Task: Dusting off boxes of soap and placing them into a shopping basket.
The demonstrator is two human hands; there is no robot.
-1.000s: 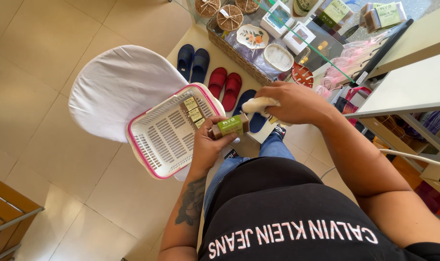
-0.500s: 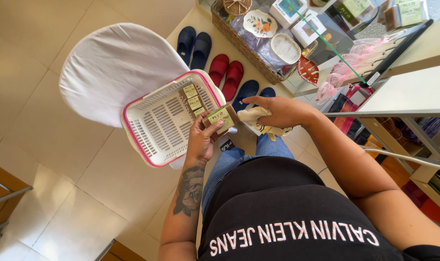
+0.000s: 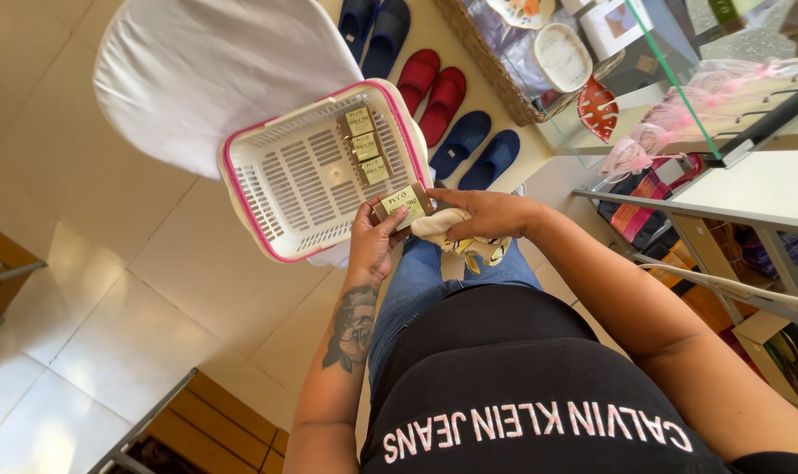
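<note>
My left hand point(image 3: 374, 242) grips a small brown bar with a pale label point(image 3: 402, 204), held just below the rim of a white slotted basket with a pink edge point(image 3: 267, 215). My right hand point(image 3: 482, 213) holds a cream patterned cloth point(image 3: 451, 235) against the bar's right side. Three similar labelled bars point(image 3: 365, 146) lie in a row inside the basket, along its right wall. The basket rests on a chair with a white cover point(image 3: 214, 61).
Blue and red slippers point(image 3: 443, 105) line the floor by a woven tray point(image 3: 491, 66) of dishes. A glass-topped shelf unit point(image 3: 750, 189) with textiles stands at the right. Wooden furniture point(image 3: 4, 272) sits at the left and bottom over pale floor tiles.
The view has shifted, so basket and chair sit higher and closer. Both hands stayed together at the basket's rim, still holding the bar and the cloth.
</note>
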